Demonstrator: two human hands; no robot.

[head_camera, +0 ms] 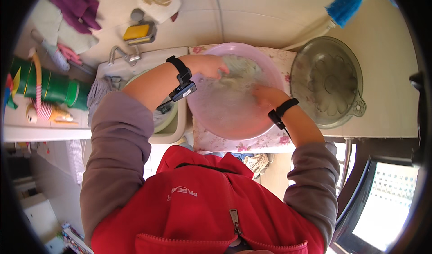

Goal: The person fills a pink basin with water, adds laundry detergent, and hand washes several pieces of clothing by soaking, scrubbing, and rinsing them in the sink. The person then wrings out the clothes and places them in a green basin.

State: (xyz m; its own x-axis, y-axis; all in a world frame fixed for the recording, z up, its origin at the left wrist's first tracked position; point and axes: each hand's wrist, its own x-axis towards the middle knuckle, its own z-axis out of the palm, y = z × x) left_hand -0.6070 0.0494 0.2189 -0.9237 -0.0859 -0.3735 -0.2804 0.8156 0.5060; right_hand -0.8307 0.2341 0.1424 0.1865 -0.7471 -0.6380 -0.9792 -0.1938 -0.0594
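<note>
A pink plastic basin (276,68) of cloudy, sudsy water stands on a flowered cloth (283,53). Pale wet cloth (238,66) lies in the water towards the basin's far side. My left hand (211,66) is over the basin's far left part, fingers bent beside the cloth; whether it grips any of it is unclear. At the right of the basin, my right hand (265,95) dips into the water near the cloth, its fingertips blurred and partly hidden. Each wrist wears a black strap with a small device.
Left of the basin is a white sink (175,132) with a tap (125,55) and a pale green basin (172,115) inside. A yellow soap bar (136,32) sits on a wall holder. At right lies a translucent grey basin (325,82), below a blue brush (346,7).
</note>
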